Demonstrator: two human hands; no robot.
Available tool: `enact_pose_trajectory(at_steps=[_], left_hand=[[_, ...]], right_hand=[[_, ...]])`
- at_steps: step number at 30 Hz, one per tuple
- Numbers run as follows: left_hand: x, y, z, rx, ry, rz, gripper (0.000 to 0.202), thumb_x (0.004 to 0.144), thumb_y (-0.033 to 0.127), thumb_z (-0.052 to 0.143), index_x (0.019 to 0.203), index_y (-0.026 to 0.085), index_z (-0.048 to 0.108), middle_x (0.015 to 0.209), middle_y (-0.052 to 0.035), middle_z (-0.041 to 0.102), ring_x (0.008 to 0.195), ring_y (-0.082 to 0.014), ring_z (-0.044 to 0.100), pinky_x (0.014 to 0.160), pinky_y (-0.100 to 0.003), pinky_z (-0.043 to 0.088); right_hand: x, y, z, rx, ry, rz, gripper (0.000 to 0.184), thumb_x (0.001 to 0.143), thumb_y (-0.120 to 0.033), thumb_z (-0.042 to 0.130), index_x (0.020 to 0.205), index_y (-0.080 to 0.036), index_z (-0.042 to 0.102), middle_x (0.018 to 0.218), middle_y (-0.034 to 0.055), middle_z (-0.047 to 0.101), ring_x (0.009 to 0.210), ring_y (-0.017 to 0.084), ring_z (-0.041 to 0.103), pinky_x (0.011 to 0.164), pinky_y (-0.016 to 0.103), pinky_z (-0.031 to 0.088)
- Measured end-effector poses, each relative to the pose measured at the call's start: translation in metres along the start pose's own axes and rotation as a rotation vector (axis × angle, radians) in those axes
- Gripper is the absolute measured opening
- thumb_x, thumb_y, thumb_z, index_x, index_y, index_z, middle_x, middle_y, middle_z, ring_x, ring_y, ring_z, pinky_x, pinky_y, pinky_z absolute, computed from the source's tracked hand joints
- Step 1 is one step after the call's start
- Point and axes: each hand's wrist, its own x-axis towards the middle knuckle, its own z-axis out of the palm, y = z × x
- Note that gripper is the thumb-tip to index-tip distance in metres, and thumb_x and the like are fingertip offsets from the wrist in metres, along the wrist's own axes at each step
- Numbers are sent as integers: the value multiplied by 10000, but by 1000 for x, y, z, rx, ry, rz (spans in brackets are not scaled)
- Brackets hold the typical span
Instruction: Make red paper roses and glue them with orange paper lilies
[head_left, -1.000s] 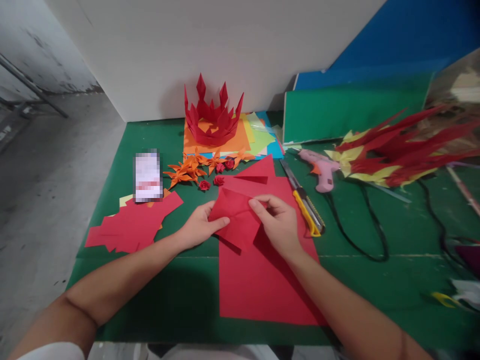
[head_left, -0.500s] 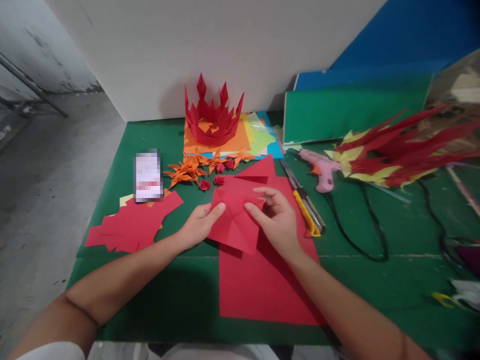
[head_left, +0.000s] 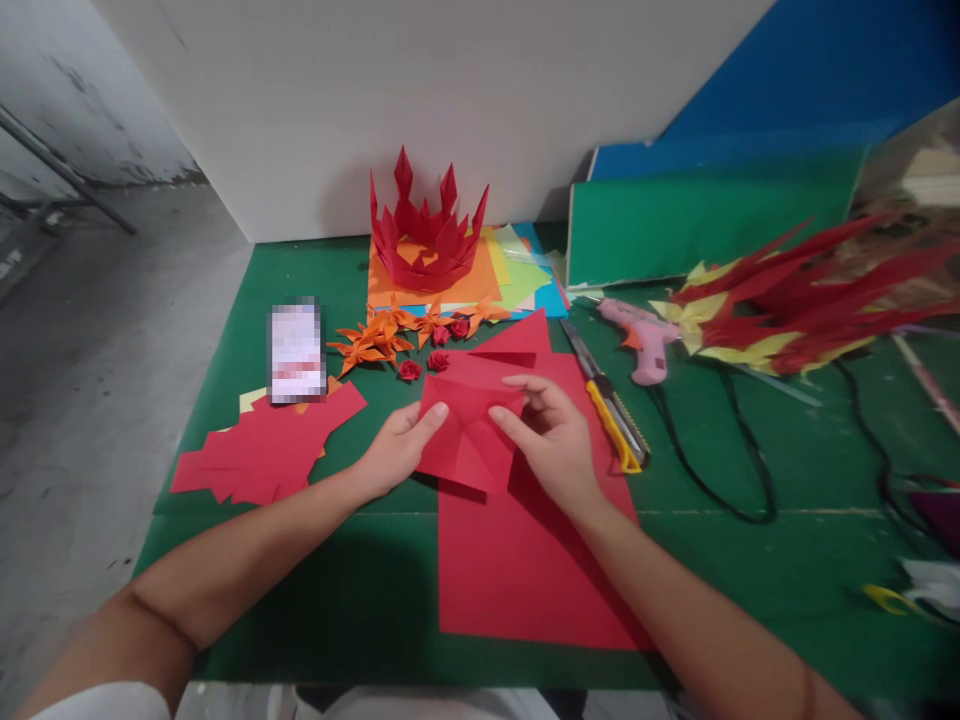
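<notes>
A creased square of red paper is held up between my hands. My left hand pinches its left edge, thumb on top and fingers hidden underneath. On the right side my right hand grips it with the thumb on the face, the index finger curled at the upper edge. Crease lines meet near the paper's middle. Below it a large red sheet lies flat on the green table. Just behind are small red paper roses and orange paper flowers.
A red paper crown stands at the back on coloured sheets. Red paper scraps and a phone lie left. To the right are a yellow cutter knife, a pink glue gun with black cord, and a red-yellow paper piece.
The red square has tilted and bent a little between my hands, its lower right corner no longer standing out. Both hands stay in nearly the same place.
</notes>
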Motion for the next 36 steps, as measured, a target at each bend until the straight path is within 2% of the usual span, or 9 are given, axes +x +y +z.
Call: enact_pose_trajectory(at_steps=[5, 7, 12, 19, 22, 26, 29, 31, 36], left_hand=[[4, -3, -3, -149, -55, -24, 719, 740, 793, 386, 971, 184, 690, 929, -103, 734, 1017, -281, 647, 839, -371, 508], [4, -3, -1, -196, -57, -57, 660, 751, 748, 450, 977, 172, 678, 934, -104, 729, 1018, -284, 641, 843, -379, 501], [2, 1, 3, -229, -4, -26, 288, 743, 397, 681, 947, 195, 656, 980, -48, 700, 933, -223, 633, 815, -328, 485], [2, 6, -5, -307, -71, -90, 289, 689, 312, 693, 946, 191, 641, 930, -38, 658, 816, -171, 619, 693, -262, 493], [2, 7, -5, -328, -123, -74, 318, 750, 435, 641, 971, 207, 619, 989, -55, 649, 890, -208, 622, 708, -310, 522], [2, 5, -3, -324, -102, 17, 487, 720, 603, 634, 1002, 210, 578, 963, -49, 647, 800, -181, 624, 671, -305, 521], [1, 2, 0, -186, -1, 95, 526, 620, 467, 787, 1003, 217, 528, 799, 19, 614, 563, -82, 532, 552, -219, 445], [1, 1, 1, -58, 78, 162, 470, 615, 373, 807, 945, 220, 509, 770, 42, 574, 540, -59, 482, 536, -199, 413], [1, -3, -2, 244, 160, 587, 230, 725, 306, 711, 725, 194, 510, 761, 9, 499, 695, -110, 501, 616, -222, 431]], right_hand=[[0, 3, 1, 52, 10, 3, 210, 715, -314, 710, 861, -225, 587, 633, -58, 475, 558, 102, 449, 517, 232, 396], [-1, 3, 1, 82, 23, 17, 202, 718, -320, 708, 831, -224, 571, 626, -60, 470, 527, 94, 446, 485, 226, 387], [-2, -1, 2, 118, 33, 41, 214, 704, -344, 720, 774, -231, 552, 629, -42, 535, 523, 108, 512, 475, 237, 423], [-2, -1, 3, 107, 82, 15, 219, 710, -344, 705, 716, -238, 514, 661, -28, 536, 576, 121, 523, 508, 245, 446], [-2, 0, 3, 84, 100, -14, 239, 731, -353, 682, 696, -236, 477, 656, -31, 497, 577, 113, 488, 525, 241, 435], [-2, -1, 2, 85, 93, -22, 238, 749, -346, 658, 697, -235, 454, 657, -33, 491, 589, 114, 496, 554, 244, 440], [-2, 0, 3, 110, 77, -15, 230, 756, -324, 654, 697, -235, 450, 653, -40, 485, 575, 109, 482, 549, 240, 435], [-2, 1, 4, 138, 33, 2, 224, 762, -314, 652, 705, -237, 449, 686, -32, 511, 591, 114, 496, 559, 245, 447], [0, 4, 4, 98, -71, -100, 132, 769, -271, 646, 766, -232, 520, 941, 35, 601, 879, 179, 584, 800, 334, 483]])
